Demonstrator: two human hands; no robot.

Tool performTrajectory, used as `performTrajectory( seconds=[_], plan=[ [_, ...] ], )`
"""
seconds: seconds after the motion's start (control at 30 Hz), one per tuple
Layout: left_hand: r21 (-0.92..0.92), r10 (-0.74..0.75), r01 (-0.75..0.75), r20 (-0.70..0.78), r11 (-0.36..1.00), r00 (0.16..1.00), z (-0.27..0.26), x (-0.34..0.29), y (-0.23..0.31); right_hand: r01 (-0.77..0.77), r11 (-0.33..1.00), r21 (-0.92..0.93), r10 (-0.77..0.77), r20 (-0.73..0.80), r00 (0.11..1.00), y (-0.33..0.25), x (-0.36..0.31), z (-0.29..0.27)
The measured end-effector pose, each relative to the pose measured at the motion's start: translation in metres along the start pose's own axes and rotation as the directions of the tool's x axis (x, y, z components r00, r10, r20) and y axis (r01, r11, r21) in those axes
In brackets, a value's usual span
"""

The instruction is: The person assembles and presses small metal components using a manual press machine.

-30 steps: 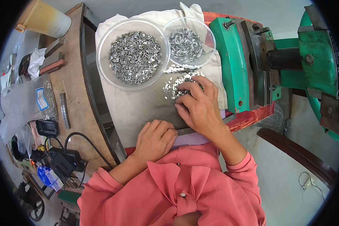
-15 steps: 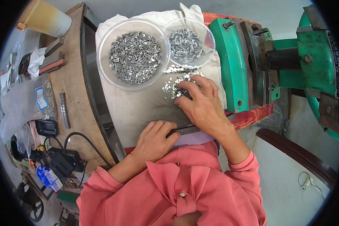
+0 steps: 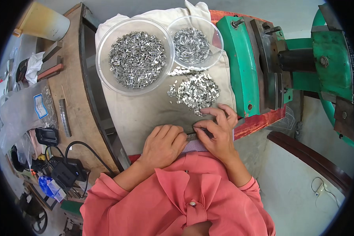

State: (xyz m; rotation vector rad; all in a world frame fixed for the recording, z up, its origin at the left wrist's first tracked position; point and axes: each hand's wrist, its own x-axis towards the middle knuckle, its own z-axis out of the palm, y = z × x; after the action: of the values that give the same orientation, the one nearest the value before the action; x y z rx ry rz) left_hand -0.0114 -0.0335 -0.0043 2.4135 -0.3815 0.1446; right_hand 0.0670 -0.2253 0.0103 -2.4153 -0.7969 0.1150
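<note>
My left hand [image 3: 165, 144] is closed over the left end of a narrow dark slotted metal bar [image 3: 190, 137], which lies along the near edge of the cloth. At the bar, my right hand [image 3: 217, 135] has its thumb and index finger together in a pinch, while its other fingers curl loosely. Whatever is between those fingertips is too small to make out. Just beyond my right hand, a heap of small flat shiny metal pieces [image 3: 198, 92] is spread on the beige cloth [image 3: 126, 114]. Part of a purple cloth [image 3: 194, 146] shows beneath the bar.
Two clear round tubs hold small metal parts: a large tub [image 3: 100, 72] and a smaller tub [image 3: 220, 43]. A green press [image 3: 240, 74] stands close on the right. On the left, a wooden bench [image 3: 82, 106] carries a similar slotted bar [image 3: 64, 118], plastic bags and a black cable.
My right hand has left the heap of metal pieces and come nearer to me, to the slotted bar, its fingertips now pinched. My left hand stays over the bar.
</note>
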Motion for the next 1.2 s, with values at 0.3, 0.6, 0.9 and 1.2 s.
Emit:
performTrajectory(
  seconds=[0.3,0.6,0.9,1.2],
  plan=[
    [0.009,-0.05,0.05,-0.009,0.999,0.999,-0.003,-0.012,-0.003,0.051,0.995,0.081,-0.05,-0.01,0.999,-0.001,-0.005,-0.005],
    [-0.085,-0.153,0.15,-0.027,0.985,0.988,-0.007,-0.015,-0.003,0.092,0.992,0.085,-0.093,0.007,0.996,0.0,-0.027,0.01],
    [-0.054,-0.115,0.111,-0.083,0.992,0.99,0.001,-0.018,-0.003,0.115,0.992,0.05,-0.115,-0.018,0.993,-0.002,-0.009,0.002],
    [-0.061,-0.118,0.113,-0.081,0.992,0.99,-0.001,-0.01,0.002,0.31,0.946,-0.094,-0.317,-0.071,0.946,-0.003,0.07,0.024]
  ],
)
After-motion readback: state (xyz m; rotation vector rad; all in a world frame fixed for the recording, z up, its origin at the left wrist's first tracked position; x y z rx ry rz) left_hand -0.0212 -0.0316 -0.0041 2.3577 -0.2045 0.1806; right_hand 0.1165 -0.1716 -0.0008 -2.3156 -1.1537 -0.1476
